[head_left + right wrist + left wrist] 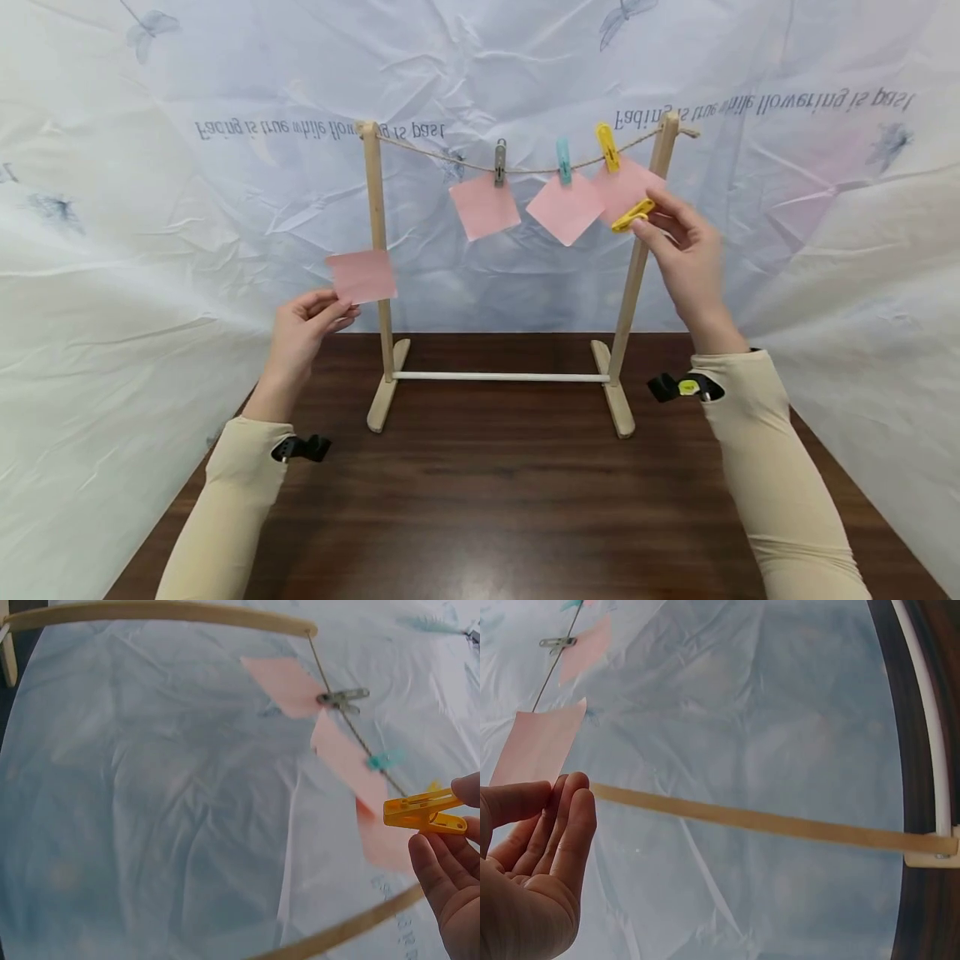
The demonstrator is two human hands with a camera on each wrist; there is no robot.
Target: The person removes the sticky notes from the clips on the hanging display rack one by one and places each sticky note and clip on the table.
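Observation:
Between thumb and fingers, my left hand [303,329] pinches the lower edge of a square pink paper [363,277], held in front of the stand's left post [381,321]. My right hand [690,258] pinches a yellow clothespin [633,215] in front of the right post. In the right wrist view the clothespin [424,811] lies between thumb and fingertips. Three more pink papers hang from the twine [435,156]: one under a grey clothespin [500,162], one under a blue clothespin [564,161], one under another yellow clothespin [608,148]. The rightmost hanging paper [630,185] is partly hidden behind my right hand's clothespin.
The wooden stand has two feet [388,404] on the dark brown table [480,492], joined by a white rod [501,377]. Pale printed cloth [300,192] hangs behind and on both sides. Black straps [302,448] circle both wrists.

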